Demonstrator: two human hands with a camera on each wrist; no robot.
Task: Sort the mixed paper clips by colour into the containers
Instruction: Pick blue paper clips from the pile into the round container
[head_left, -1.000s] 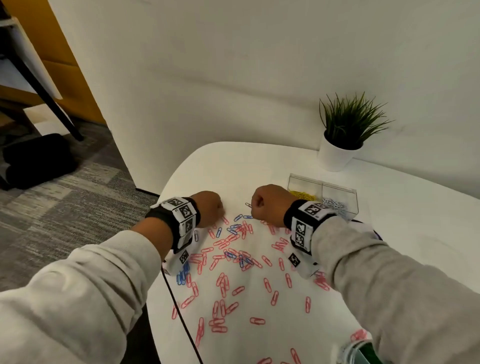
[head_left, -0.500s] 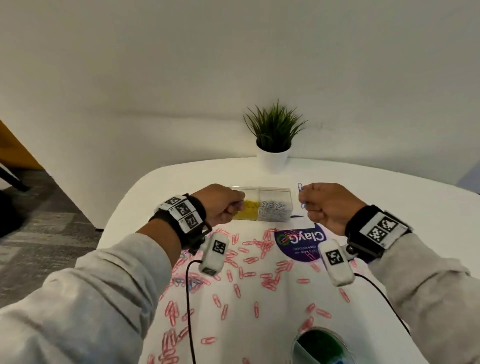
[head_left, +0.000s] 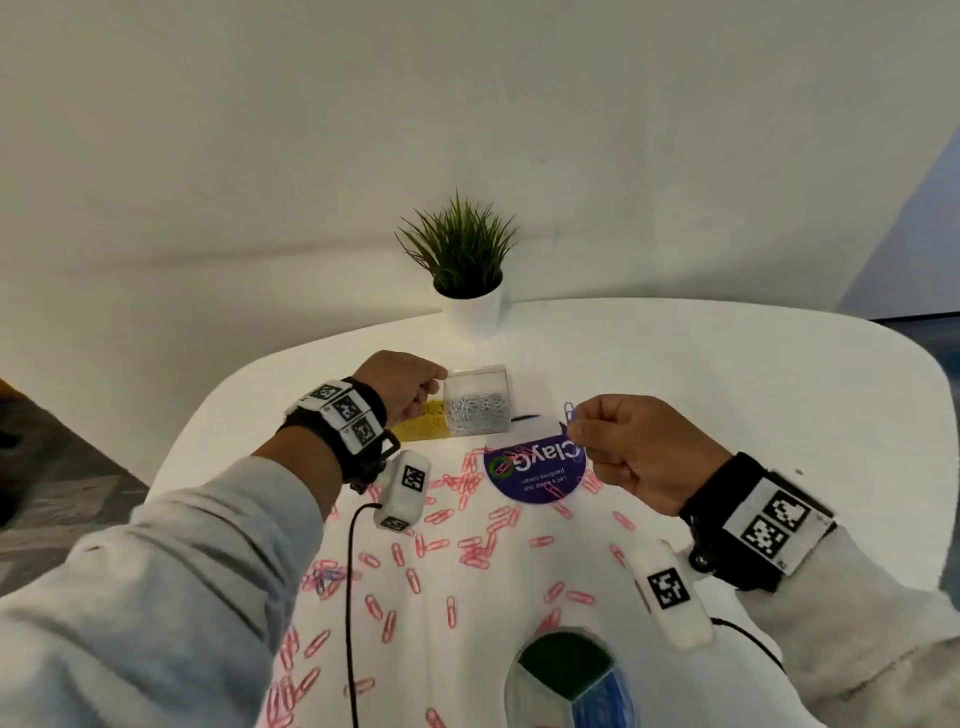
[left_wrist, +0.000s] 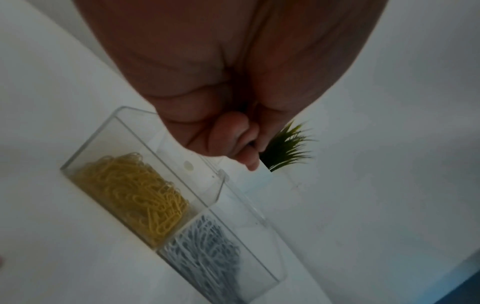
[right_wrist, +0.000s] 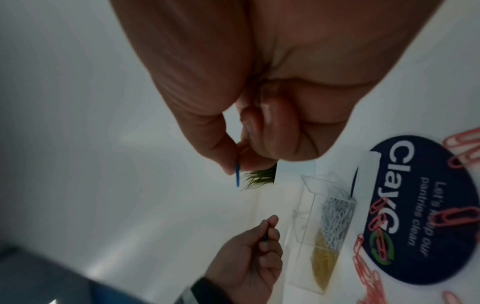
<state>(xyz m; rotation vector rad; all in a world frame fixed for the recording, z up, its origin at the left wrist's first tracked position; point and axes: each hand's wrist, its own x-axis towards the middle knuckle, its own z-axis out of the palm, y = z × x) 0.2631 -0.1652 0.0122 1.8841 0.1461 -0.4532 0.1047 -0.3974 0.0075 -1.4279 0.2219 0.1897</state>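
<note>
A: Big picture first: a plain white wall (head_left: 467, 104) behind, grey carpet (head_left: 62, 499) off to the left, and a rounded white table (head_left: 727, 374) carrying everything.

B: A small green plant in a white pot (head_left: 470, 280) stands at the table's far edge, well clear of the work, likely just decor.

A: Nearer, a round dark-blue printed mat (head_left: 535, 467) lies among a wide scatter of pink paper clips (head_left: 467, 551). They look unsorted so far.

B: Beyond the mat sits the clear plastic two-compartment box (head_left: 475, 400), yellow clips (left_wrist: 135, 191) in one side, white clips (left_wrist: 205, 246) in the other. Down by the near edge there's a round divided tub (head_left: 571, 680), with green and blue sections.

A: Now the right hand (head_left: 639, 457), raised above the mat, fingers curled, thumb and forefinger pinching a blue paper clip (head_left: 570, 414). Held high, I'd guess, to carry it to the blue section.

B: And the left hand (head_left: 402, 384) hovers over the box, fingers closed on something thin and dark; I can't tell what it is.
</note>
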